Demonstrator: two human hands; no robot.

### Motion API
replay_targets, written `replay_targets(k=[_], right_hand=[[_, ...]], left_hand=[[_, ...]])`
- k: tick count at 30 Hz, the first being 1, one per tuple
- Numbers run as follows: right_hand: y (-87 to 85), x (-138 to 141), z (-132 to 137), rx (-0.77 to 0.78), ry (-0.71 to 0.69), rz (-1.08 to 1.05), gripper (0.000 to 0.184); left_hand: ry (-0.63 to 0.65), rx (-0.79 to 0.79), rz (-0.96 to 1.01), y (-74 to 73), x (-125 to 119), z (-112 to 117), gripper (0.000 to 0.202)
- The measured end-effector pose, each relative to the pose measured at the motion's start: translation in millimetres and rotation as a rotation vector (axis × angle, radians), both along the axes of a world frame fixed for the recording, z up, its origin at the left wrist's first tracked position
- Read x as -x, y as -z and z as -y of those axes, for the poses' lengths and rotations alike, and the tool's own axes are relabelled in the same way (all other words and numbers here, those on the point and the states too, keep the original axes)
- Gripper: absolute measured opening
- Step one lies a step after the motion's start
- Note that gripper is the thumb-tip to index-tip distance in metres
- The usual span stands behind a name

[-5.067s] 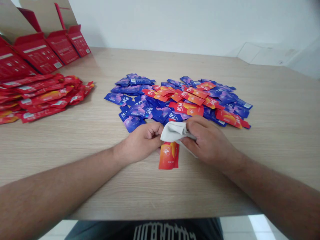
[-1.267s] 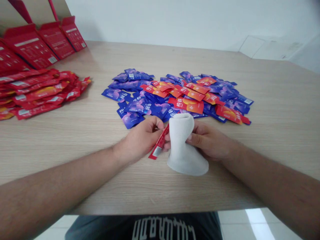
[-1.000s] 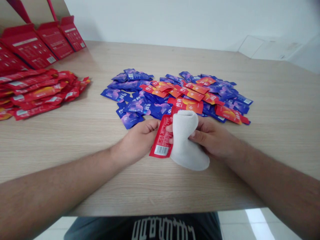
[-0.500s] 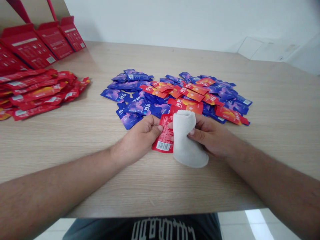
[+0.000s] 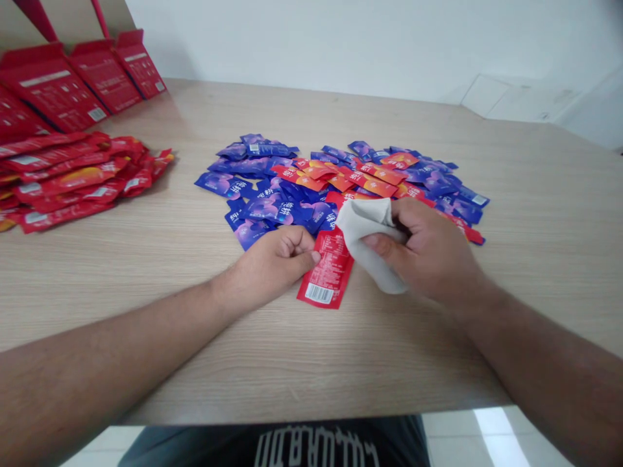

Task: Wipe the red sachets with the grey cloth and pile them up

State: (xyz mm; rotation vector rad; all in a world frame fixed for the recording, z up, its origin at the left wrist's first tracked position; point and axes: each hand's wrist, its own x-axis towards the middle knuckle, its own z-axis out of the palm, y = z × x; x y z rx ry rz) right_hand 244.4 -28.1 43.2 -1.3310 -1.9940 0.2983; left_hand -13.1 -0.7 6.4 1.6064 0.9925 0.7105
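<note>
My left hand [image 5: 287,256] pinches the left edge of a red sachet [image 5: 327,275], its printed back with a barcode facing up. A folded white cloth [image 5: 372,237] is gripped in my right hand [image 5: 426,253], thumb in front and fingers behind. The cloth overlaps the sachet's upper right corner; whether it presses on it I cannot tell. Just beyond both hands lies a spread of blue-purple sachets [image 5: 272,207] with several red-orange sachets [image 5: 372,181] on top of them.
At the left, a heap of red packets [image 5: 73,175] lies in front of a row of upright red boxes [image 5: 56,84] with raised flaps. The wooden table [image 5: 272,370] meets a white wall at the back. Its front edge runs just before my lap.
My right hand has rolled over the top of the cloth, folding it and moving it up. More of the red sachet shows now, while my left hand keeps its pinch nearly in place.
</note>
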Motion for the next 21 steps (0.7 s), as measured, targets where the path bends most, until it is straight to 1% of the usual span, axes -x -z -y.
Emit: replay_targets(k=[1, 2, 3, 4, 7, 8, 9, 10, 13, 14, 15, 17, 20, 21], right_hand=[[0.9, 2.2, 1.0, -0.099, 0.019, 0.082, 0.022], [2.7, 5.3, 2.8, -0.166, 0.008, 0.144, 0.019], [5.0, 9.0, 5.5, -0.196, -0.034, 0.192, 0.016], [7.2, 13.0, 9.1, -0.197, -0.108, 0.234, 0.014], [9.4, 21.9, 20.7, -0.159, -0.388, 0.366, 0.008], [8.4, 22.5, 23.0, -0.157, -0.445, 0.398, 0.008], [7.0, 21.8, 23.8, -0.166, -0.452, 0.414, 0.008], [5.4, 19.9, 23.1, -0.182, -0.405, 0.408, 0.008], [3.9, 12.2, 14.5, -0.219, -0.132, 0.317, 0.010], [4.9, 10.7, 11.7, -0.217, -0.090, 0.298, 0.012], [6.4, 10.5, 10.0, -0.209, -0.090, 0.291, 0.013], [9.8, 13.1, 10.9, -0.185, -0.186, 0.305, 0.011], [11.9, 18.7, 17.9, -0.155, -0.435, 0.372, 0.005], [11.4, 19.2, 19.6, -0.152, -0.474, 0.389, 0.005]], left_hand=[[0.002, 0.004, 0.009, 0.1, -0.7, 0.9, 0.023], [0.005, 0.006, 0.012, 0.0, -1.2, 1.7, 0.023], [0.005, 0.009, 0.013, -0.3, -1.6, 2.3, 0.023], [0.000, 0.012, 0.017, -0.7, -1.8, 2.7, 0.023], [-0.021, 0.026, 0.045, -1.8, -1.4, 2.9, 0.022], [-0.016, 0.030, 0.055, -2.1, -1.1, 2.8, 0.022], [-0.004, 0.030, 0.061, -2.5, -0.7, 2.7, 0.022], [0.014, 0.030, 0.060, -2.8, -0.4, 2.5, 0.022], [0.054, 0.032, 0.046, -3.6, 0.4, 2.4, 0.023], [0.056, 0.032, 0.042, -3.8, 0.4, 2.5, 0.023], [0.056, 0.030, 0.041, -3.9, 0.4, 2.6, 0.023], [0.042, 0.021, 0.047, -4.1, 0.2, 2.9, 0.022], [0.010, 0.006, 0.037, -4.4, -0.1, 3.0, 0.023], [0.005, 0.004, 0.034, -4.6, -0.2, 3.0, 0.023]])
